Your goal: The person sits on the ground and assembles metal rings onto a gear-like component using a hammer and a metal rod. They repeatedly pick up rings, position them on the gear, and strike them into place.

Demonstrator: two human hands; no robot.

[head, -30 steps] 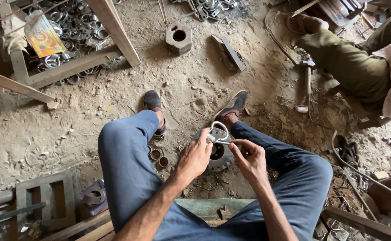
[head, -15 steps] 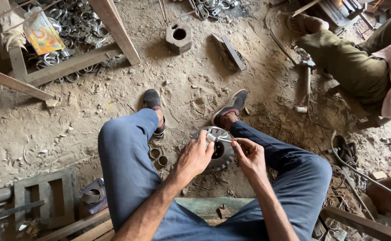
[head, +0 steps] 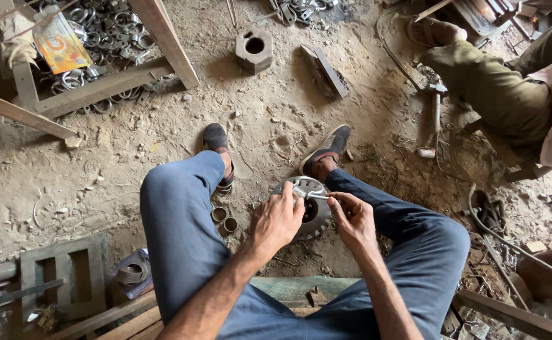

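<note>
I sit with both knees spread over a dusty floor. My left hand point(head: 278, 220) and my right hand point(head: 352, 217) meet between my legs, both pinching a small shiny metal clamp piece point(head: 305, 192). My left fingers grip its ring end; my right fingers hold the thin rod end. Directly below the hands lies a round metal disc with a dark centre hole point(head: 309, 214), partly hidden by them. Two short metal rings point(head: 224, 219) sit on the ground by my left foot.
A pile of metal rings point(head: 103, 38) lies under a wooden frame point(head: 93, 88) at top left. A metal block with a hole point(head: 253, 50) and a flat bar point(head: 325, 69) lie ahead. Another person's leg point(head: 490, 82) and a hammer point(head: 434, 119) are at right.
Both hands have lowered the clamp piece from above my right shin down close to the disc. My feet and the other person have stayed put.
</note>
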